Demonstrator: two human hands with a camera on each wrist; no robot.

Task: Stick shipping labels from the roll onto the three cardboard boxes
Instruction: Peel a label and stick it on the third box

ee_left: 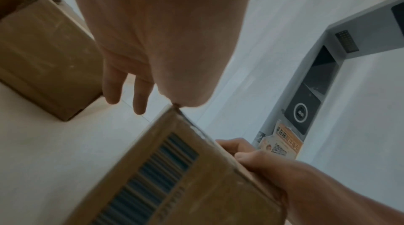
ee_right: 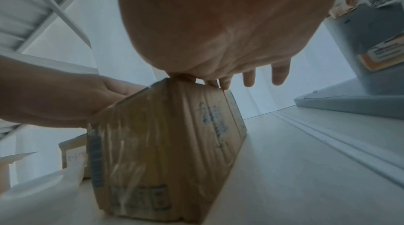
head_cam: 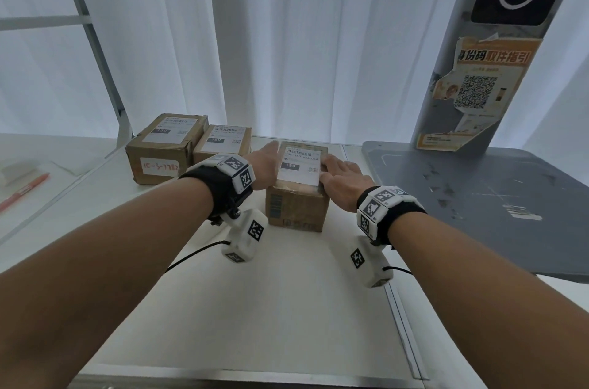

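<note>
Third box (head_cam: 298, 204): our left hand (head_cam: 266, 169) braces its side, fingers straight; right hand (head_cam: 342, 178) spread flat, presses the label (head_cam: 299, 165) so it sticks.

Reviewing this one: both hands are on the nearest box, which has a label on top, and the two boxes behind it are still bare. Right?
Not quite. The two boxes behind are not bare: the far-left box and the middle box each carry a white label on top, as the head view shows. The rest holds: the left hand and right hand are on the nearest box, whose top bears a label.
</note>
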